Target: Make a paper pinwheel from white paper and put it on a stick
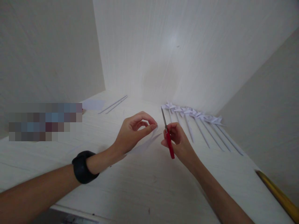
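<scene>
My left hand (134, 130) pinches a folded piece of white paper (146, 143) between thumb and fingers, just above the white table (149, 186). My right hand (176, 140) grips red-handled scissors (167, 137), blades pointing up and away, close to the paper's right edge. A black band (83, 166) sits on my left wrist.
A row of several white paper pinwheels on sticks (198, 123) lies at the right, near the wall. Two thin white sticks (113, 104) and a sheet of paper (93, 104) lie at the back left. A yellow rod (277, 194) lies at the table's right edge.
</scene>
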`<state>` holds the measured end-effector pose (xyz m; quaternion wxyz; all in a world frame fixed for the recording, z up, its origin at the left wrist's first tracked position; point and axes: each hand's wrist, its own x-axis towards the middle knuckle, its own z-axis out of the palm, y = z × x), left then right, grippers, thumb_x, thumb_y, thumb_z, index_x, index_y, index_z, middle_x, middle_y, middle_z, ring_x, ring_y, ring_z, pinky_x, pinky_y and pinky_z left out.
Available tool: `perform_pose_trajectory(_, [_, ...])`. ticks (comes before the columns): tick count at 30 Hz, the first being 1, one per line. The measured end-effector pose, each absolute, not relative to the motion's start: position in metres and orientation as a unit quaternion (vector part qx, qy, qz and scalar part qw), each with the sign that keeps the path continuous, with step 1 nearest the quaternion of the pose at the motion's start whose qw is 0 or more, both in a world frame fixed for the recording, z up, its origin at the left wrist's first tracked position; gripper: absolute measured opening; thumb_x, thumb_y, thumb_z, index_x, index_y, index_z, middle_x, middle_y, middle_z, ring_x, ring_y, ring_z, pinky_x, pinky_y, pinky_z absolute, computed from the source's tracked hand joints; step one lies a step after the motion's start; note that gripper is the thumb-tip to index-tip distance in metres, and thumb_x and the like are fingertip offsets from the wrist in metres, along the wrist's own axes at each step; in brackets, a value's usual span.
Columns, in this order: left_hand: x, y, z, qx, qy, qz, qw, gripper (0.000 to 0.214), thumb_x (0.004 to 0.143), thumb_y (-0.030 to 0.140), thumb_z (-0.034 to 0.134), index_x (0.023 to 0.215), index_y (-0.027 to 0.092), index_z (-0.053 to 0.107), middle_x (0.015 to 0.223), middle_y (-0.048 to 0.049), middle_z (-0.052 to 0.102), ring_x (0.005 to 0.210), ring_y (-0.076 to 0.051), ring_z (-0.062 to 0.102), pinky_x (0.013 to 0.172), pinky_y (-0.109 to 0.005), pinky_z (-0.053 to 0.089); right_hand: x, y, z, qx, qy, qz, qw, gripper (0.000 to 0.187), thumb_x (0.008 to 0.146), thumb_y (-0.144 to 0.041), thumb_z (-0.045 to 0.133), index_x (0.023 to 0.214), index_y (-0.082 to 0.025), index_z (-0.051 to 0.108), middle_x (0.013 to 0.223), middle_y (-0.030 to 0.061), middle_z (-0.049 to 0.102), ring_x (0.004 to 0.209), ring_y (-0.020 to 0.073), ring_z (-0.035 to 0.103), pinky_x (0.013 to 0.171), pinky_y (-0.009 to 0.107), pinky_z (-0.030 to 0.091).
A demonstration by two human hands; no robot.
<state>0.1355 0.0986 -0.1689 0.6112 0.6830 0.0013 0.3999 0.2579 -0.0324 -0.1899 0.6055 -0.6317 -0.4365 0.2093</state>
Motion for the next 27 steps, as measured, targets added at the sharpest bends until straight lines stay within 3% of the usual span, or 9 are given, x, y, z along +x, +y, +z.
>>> perform_pose_trajectory(5, [0.134,0.097,-0.167,0.696,0.000,0.401,0.596,0.007,0.075,0.019,0.068,0.070,0.016,0.065,0.076,-0.0028,0.062,0.073,-0.013,0.057,0.067,-0.023,0.047,0.253,-0.038,-0.185,-0.643,-0.470,0.117,0.593,0.035,0.071,-0.023,0.067,0.092,-0.026,0.038,0.076,-0.0053,0.045,0.066,0.0111,0.041,0.062,0.025,0.038])
perform_pose_trajectory(10, [0.134,0.097,-0.167,0.692,-0.012,0.394,0.605,0.006,0.076,0.018,0.068,0.071,0.016,0.065,0.075,-0.0017,0.061,0.073,-0.011,0.056,0.066,-0.022,0.046,0.249,-0.041,-0.176,-0.660,-0.453,0.089,0.592,0.036,0.068,-0.027,0.071,0.087,-0.025,0.040,0.073,-0.0060,0.045,0.062,0.0104,0.042,0.059,0.024,0.037])
perform_pose_trajectory(16, [0.134,0.097,-0.168,0.688,-0.003,0.394,0.610,0.006,0.076,0.017,0.067,0.070,0.016,0.064,0.075,-0.0018,0.061,0.073,-0.011,0.056,0.066,-0.022,0.046,0.248,-0.039,-0.180,-0.707,-0.390,0.130,0.575,0.035,0.063,-0.034,0.076,0.080,-0.022,0.047,0.071,-0.0040,0.052,0.063,0.0116,0.050,0.059,0.025,0.041])
perform_pose_trajectory(20, [0.134,0.097,-0.169,0.692,0.003,0.390,0.608,0.006,0.076,0.019,0.067,0.071,0.016,0.064,0.077,-0.0024,0.062,0.074,-0.012,0.057,0.066,-0.022,0.047,0.249,-0.038,-0.177,-0.698,-0.349,0.188,0.597,0.038,0.060,-0.043,0.076,0.077,-0.020,0.050,0.068,-0.0032,0.055,0.053,0.0098,0.048,0.049,0.023,0.039])
perform_pose_trajectory(27, [0.135,0.099,-0.171,0.690,0.013,0.390,0.609,0.007,0.076,0.020,0.067,0.071,0.016,0.064,0.077,-0.0023,0.062,0.074,-0.012,0.058,0.067,-0.023,0.048,0.246,-0.040,-0.176,-0.647,-0.387,0.319,0.574,0.038,0.072,-0.055,0.064,0.069,-0.017,0.055,0.063,0.0018,0.061,0.046,0.0085,0.047,0.044,0.022,0.038])
